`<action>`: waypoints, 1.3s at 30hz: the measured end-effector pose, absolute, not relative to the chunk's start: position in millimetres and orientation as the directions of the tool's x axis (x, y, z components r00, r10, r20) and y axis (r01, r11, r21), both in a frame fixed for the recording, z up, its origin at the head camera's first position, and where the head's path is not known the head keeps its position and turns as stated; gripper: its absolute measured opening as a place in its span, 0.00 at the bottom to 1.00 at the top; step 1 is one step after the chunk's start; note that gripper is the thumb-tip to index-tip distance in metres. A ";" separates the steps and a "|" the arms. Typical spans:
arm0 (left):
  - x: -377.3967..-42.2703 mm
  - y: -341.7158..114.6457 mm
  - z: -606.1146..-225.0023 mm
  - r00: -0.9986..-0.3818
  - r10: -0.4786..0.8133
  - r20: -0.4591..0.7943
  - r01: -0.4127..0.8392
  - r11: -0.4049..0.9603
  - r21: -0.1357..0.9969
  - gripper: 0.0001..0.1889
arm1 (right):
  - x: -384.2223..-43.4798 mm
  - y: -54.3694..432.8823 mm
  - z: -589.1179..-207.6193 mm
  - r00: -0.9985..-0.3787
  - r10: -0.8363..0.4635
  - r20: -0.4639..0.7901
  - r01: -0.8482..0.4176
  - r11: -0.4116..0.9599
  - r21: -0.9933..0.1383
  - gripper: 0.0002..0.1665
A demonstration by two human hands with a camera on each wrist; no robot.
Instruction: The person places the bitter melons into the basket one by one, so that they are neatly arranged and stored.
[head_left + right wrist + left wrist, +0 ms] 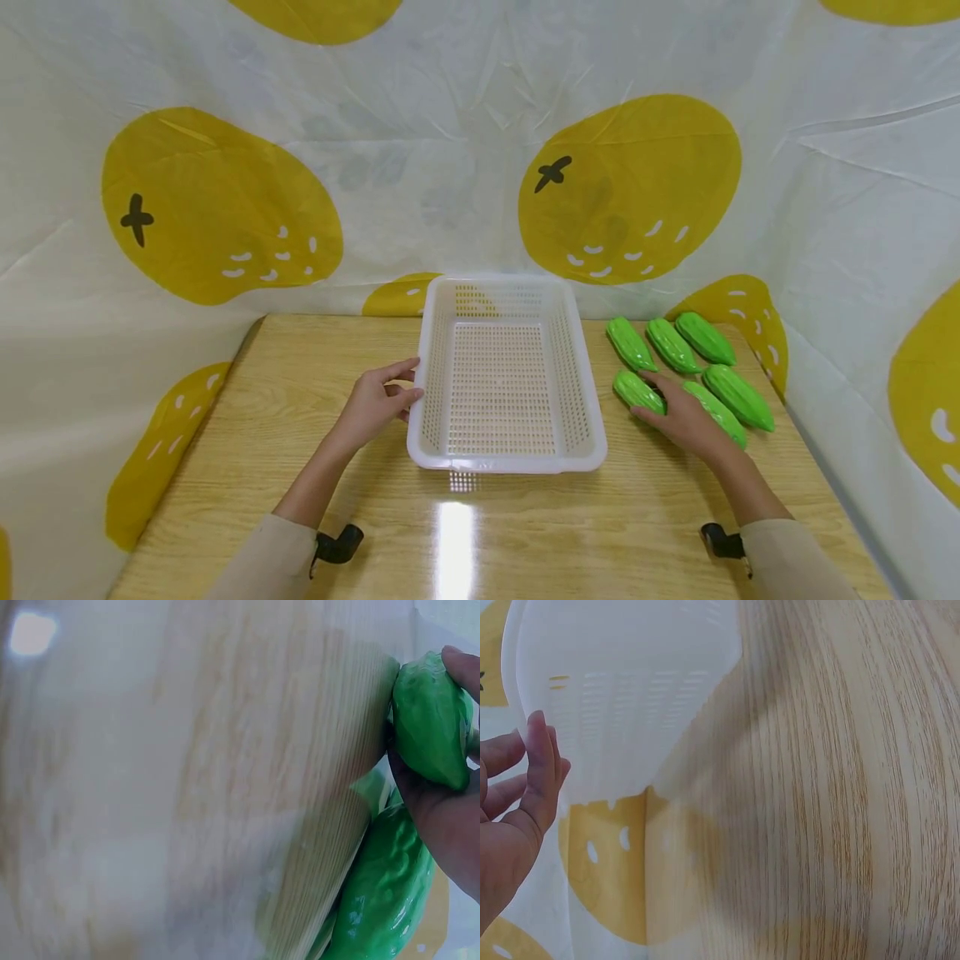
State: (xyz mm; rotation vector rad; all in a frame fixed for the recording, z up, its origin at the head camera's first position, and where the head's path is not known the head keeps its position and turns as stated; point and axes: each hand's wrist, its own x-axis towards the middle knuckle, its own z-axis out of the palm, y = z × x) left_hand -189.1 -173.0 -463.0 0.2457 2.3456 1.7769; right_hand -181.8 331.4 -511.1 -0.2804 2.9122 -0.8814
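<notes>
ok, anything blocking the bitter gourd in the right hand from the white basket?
No loose object visible. From the bitter gourd to the white basket there's only bare wood tabletop, then the basket's raised right wall. The other five gourds lie farther back or right; the left hand touches the opposite rim.

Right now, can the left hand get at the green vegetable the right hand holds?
Probably not directly: the white basket stands between the left hand, which touches its left rim, and the green vegetable. The right hand also grips that vegetable. Reaching over the basket might work.
</notes>
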 end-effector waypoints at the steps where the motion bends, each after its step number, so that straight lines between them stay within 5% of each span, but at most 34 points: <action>1: -189.3 -173.1 -463.2 -0.969 0.241 -0.054 0.014 0.271 0.963 0.30 | -181.6 330.8 -510.8 -0.980 -0.198 -0.036 -0.146 0.820 -0.554 0.44; 19: -188.6 -172.7 -462.0 -0.968 0.245 -0.053 0.013 0.259 0.966 0.31 | -182.1 336.8 -508.4 -0.981 -0.189 -0.031 -0.138 0.810 -0.570 0.45; 39: -189.6 -171.6 -462.6 -0.967 0.246 -0.061 0.013 0.289 0.957 0.31 | -202.0 326.4 -448.8 -0.973 -0.229 0.027 -0.205 0.804 -0.559 0.45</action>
